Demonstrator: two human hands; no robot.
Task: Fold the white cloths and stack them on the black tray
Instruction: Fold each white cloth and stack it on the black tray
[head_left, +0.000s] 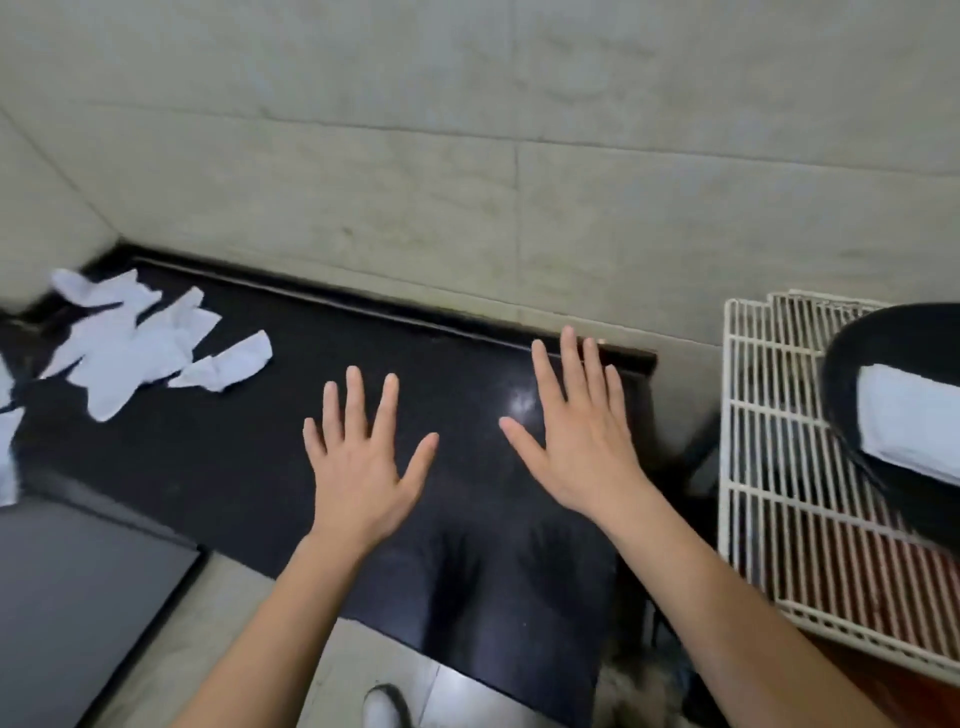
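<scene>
No text, label, brand, number or sign can be read anywhere.

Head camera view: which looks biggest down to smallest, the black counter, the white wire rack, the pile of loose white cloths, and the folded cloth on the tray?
1. black counter
2. white wire rack
3. pile of loose white cloths
4. folded cloth, though the picture's edge cuts it off, so its full extent is unsure.

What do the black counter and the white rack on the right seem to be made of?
The black counter looks like polished stone, perhaps granite: it is glossy and reflects a light spot and the arms. The white rack seems coated metal wire: thin parallel bars in a frame, though plastic cannot be excluded.
</scene>
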